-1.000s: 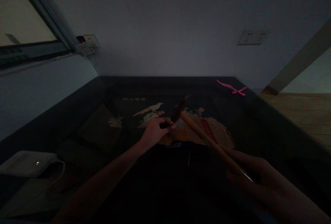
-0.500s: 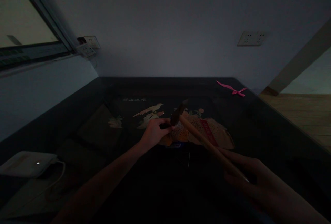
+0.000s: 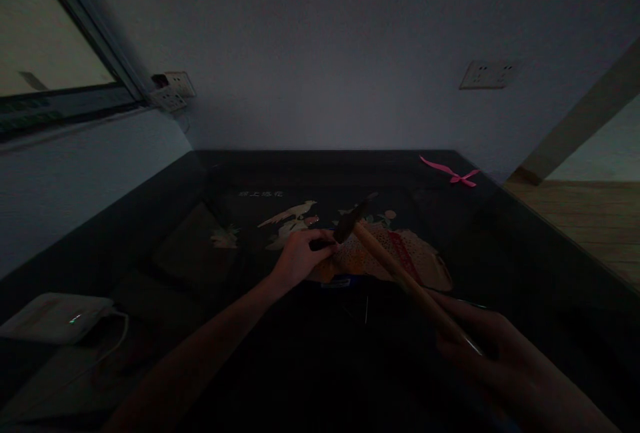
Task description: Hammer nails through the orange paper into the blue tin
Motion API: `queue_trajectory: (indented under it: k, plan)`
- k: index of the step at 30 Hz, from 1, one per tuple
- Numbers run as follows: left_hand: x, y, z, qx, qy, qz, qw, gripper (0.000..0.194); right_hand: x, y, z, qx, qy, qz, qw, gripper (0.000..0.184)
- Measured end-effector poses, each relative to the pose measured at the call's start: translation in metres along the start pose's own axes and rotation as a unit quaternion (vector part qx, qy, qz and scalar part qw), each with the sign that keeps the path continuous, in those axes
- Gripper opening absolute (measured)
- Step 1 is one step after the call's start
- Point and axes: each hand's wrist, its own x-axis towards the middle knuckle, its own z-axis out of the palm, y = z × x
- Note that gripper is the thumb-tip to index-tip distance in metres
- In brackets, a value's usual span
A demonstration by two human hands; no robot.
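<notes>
My right hand [image 3: 480, 339] is wrapped round the wooden handle of a hammer [image 3: 387, 259]. The hammer's dark head is just beside the fingertips of my left hand [image 3: 300, 256]; whether it touches anything there I cannot tell. My left thumb and forefinger are pinched together, and what is between them is too dark to make out. Under and beside these fingers lies a tan, hole-dotted piece [image 3: 370, 253] with a red band [image 3: 403, 253] across it. A blue item [image 3: 343, 281] shows at its near edge. A thin light line [image 3: 367, 309] lies closer to me.
The dark glossy tabletop [image 3: 310, 166] bears a bird and flower picture. A white box with a cable [image 3: 60, 316] stands at the left. A pink ribbon [image 3: 460, 178] lies at the back right. A wall with sockets [image 3: 485, 75] rises behind, and a window [image 3: 55, 33] is at the left.
The hammer's head has tipped over to the right and is slightly lower. My left hand has kept its pinch in nearly the same place. My right hand still grips the handle.
</notes>
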Motion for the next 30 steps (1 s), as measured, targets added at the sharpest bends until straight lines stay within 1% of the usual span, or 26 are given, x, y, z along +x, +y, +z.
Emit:
queue_trajectory:
  k: [2, 4, 7, 9, 11, 14, 16, 18, 19, 20, 21, 23, 24, 25, 27, 30]
  plan:
    - [0.000, 0.001, 0.000, 0.007, 0.008, 0.011, 1.000, 0.004, 0.000, 0.008, 0.001, 0.042, 0.004, 0.002, 0.999, 0.042]
    - [0.000, 0.000, 0.000, 0.021, 0.015, 0.021, 0.999, 0.003, 0.000, 0.018, 0.004, 0.093, -0.018, 0.012, 0.995, 0.046]
    - [0.000, -0.001, -0.002, 0.033, 0.001, 0.030, 0.999, 0.006, 0.001, 0.036, 0.010, 0.188, -0.038, 0.032, 0.981, 0.049]
    - [0.001, -0.001, -0.005, 0.037, -0.017, 0.043, 0.998, 0.009, 0.001, 0.046, 0.015, 0.233, -0.026, 0.039, 0.971, 0.050]
    - [0.001, 0.002, -0.011, 0.058, -0.029, 0.062, 0.996, 0.017, 0.000, 0.054, 0.019, 0.253, -0.001, 0.045, 0.966, 0.052]
    - [-0.002, 0.013, -0.022, 0.123, -0.027, 0.105, 0.986, 0.027, -0.004, 0.057, 0.020, 0.282, 0.026, 0.052, 0.958, 0.052]
    - [-0.008, 0.025, -0.027, 0.161, -0.008, 0.144, 0.976, 0.026, -0.006, 0.056, 0.019, 0.301, 0.038, 0.053, 0.952, 0.049]
    - [-0.019, 0.038, -0.026, 0.184, 0.000, 0.179, 0.966, 0.022, -0.008, 0.055, 0.017, 0.303, 0.046, 0.060, 0.950, 0.048]
    - [-0.026, 0.044, -0.023, 0.190, -0.017, 0.194, 0.962, 0.020, -0.008, 0.055, 0.016, 0.302, 0.049, 0.065, 0.950, 0.049]
    - [-0.033, 0.049, -0.018, 0.193, -0.052, 0.207, 0.958, 0.019, -0.008, 0.055, 0.015, 0.302, 0.052, 0.070, 0.949, 0.050]
    - [-0.040, 0.053, -0.011, 0.196, -0.107, 0.224, 0.949, 0.019, -0.007, 0.056, 0.014, 0.304, 0.054, 0.072, 0.948, 0.050]
    - [-0.052, 0.057, 0.005, 0.214, -0.234, 0.240, 0.917, 0.019, -0.006, 0.058, 0.014, 0.309, 0.054, 0.067, 0.947, 0.050]
    - [-0.056, 0.056, 0.013, 0.232, -0.281, 0.234, 0.902, 0.018, -0.005, 0.060, 0.013, 0.307, 0.052, 0.062, 0.948, 0.050]
    - [-0.059, 0.054, 0.021, 0.255, -0.312, 0.220, 0.888, 0.016, -0.004, 0.062, 0.013, 0.303, 0.047, 0.059, 0.950, 0.051]
    - [-0.061, 0.046, 0.033, 0.302, -0.340, 0.186, 0.871, 0.012, -0.002, 0.065, 0.012, 0.289, 0.032, 0.058, 0.955, 0.052]
    - [-0.060, 0.031, 0.043, 0.348, -0.337, 0.154, 0.861, 0.011, -0.001, 0.066, 0.012, 0.280, 0.043, 0.063, 0.957, 0.054]
